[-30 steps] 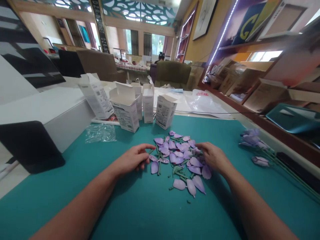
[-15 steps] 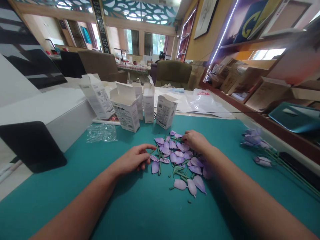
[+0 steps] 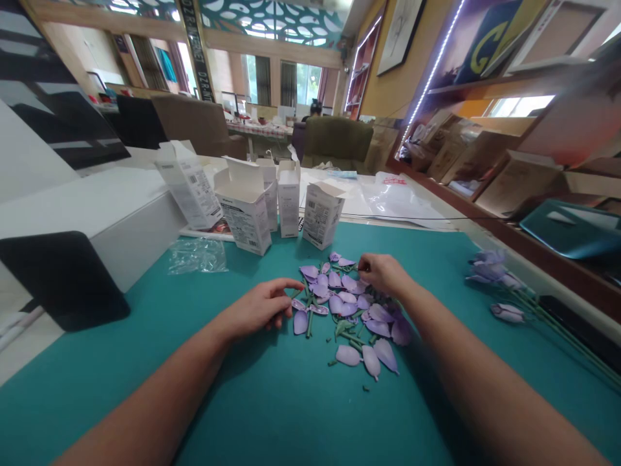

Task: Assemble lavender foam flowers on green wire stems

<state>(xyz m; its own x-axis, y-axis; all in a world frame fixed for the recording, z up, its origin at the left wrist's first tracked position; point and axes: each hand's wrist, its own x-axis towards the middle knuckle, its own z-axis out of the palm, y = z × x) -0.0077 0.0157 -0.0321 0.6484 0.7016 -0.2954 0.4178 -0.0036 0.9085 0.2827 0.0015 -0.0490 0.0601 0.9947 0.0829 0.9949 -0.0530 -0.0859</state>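
A loose heap of lilac artificial petals (image 3: pixel 347 309) and green plastic stems (image 3: pixel 309 323) lies on a teal cutting mat (image 3: pixel 121 362). My right hand (image 3: pixel 383 274) rests at the far right of the heap, its fingertips bunched on the petals. Whether they pinch anything is hidden. My left hand (image 3: pixel 257 309) hovers at the heap's left edge with curled fingers, close to a thin green stem (image 3: pixel 297 293). Nothing clearly shows in its grip.
Several open white product boxes (image 3: pixel 245 207) stand beyond the mat, beside a crumpled clear plastic bag (image 3: pixel 197 255). Assembled lilac flowers on long stems (image 3: pixel 492 270) lie to the right. A black tablet-like panel (image 3: pixel 63 279) leans at the left.
My right hand has moved from the heap's right side toward its far edge, onto the upper petals. My left hand has stayed nearly still.
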